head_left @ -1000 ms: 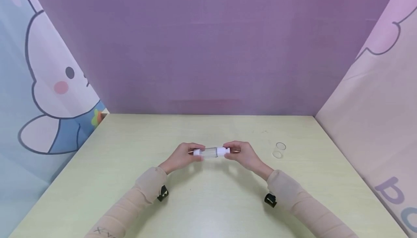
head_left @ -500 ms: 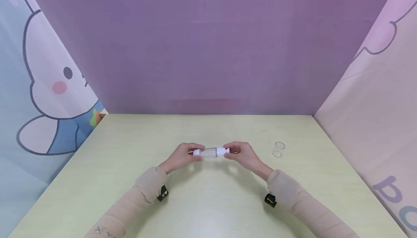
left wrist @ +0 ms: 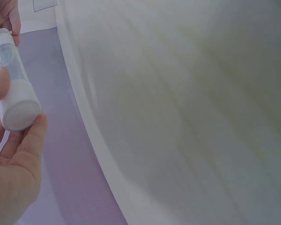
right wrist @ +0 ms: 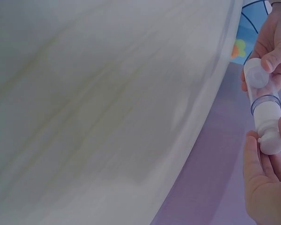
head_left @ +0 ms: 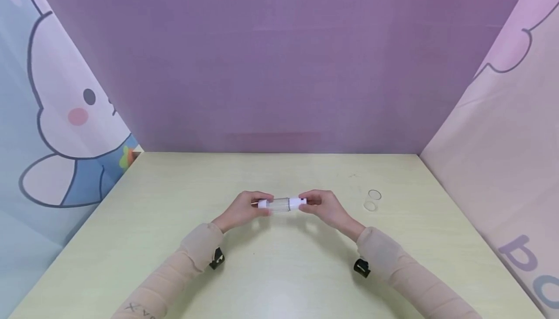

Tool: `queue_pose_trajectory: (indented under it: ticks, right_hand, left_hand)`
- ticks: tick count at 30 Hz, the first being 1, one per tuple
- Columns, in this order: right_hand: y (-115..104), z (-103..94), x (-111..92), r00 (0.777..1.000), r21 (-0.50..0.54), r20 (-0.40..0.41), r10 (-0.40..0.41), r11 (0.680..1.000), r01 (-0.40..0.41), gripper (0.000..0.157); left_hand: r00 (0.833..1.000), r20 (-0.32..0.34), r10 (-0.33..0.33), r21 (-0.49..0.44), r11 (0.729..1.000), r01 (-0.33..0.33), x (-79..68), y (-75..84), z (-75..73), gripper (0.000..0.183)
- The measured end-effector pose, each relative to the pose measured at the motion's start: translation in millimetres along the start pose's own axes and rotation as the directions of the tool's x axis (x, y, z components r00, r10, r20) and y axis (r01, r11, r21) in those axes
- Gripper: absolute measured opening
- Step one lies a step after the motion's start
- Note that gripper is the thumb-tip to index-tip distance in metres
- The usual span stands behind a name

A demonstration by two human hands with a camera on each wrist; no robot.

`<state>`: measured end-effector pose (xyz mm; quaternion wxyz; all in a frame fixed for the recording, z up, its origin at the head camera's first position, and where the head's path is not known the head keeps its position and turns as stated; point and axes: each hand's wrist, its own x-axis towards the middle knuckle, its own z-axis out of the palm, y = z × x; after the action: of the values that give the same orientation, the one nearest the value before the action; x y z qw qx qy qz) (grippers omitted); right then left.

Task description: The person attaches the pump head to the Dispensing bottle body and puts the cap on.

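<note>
The left hand (head_left: 245, 210) and right hand (head_left: 327, 208) face each other over the bench (head_left: 279, 273), with a slim bottle (head_left: 279, 205) lying sideways between them. The left hand's thumb and fingers pinch the white base (left wrist: 21, 112) from opposite sides, while the right hand's curl lightly about the white pump head (right wrist: 271, 140) at the other end. Between the two grips, the bottle's clear barrel shows, bare of fingers. Beige sleeves (head_left: 203, 246) cover both forearms. Beyond the right hand, well apart from the bottle, a clear cup (head_left: 372, 201) is on the bench; it seems upright, though its see-through wall makes that hard to judge. A purple backdrop (head_left: 279, 66) rises behind the bench.
</note>
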<state>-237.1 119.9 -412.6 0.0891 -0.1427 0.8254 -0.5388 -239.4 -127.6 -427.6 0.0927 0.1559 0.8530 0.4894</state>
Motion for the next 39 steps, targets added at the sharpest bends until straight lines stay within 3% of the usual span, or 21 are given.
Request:
queue_pose_trajectory:
  ticks: [13,22,39]
  right_hand:
    - [-1,-0.1,-1,0.999,-0.028,-0.021,0.032,0.999,-0.032,0.028]
    - [0,-3.1,-2,0.999,-0.022,-0.01,0.046,0.999,-0.046,0.028]
    - [-3,-3.4,0,0.999,-0.032,-0.014,0.032,0.999,-0.033,0.034]
  left_hand:
    - [1.0,-0.011,-0.011,-0.01,1.0,0.011,-2.7,5.3,1.0,0.039]
    - [1.0,0.005,0.016,-0.003,1.0,-0.016,-16.9,36.1,-2.9,0.037]
    - [1.0,-0.007,0.008,0.004,1.0,-0.008,-14.3,35.7,-4.3,0.036]
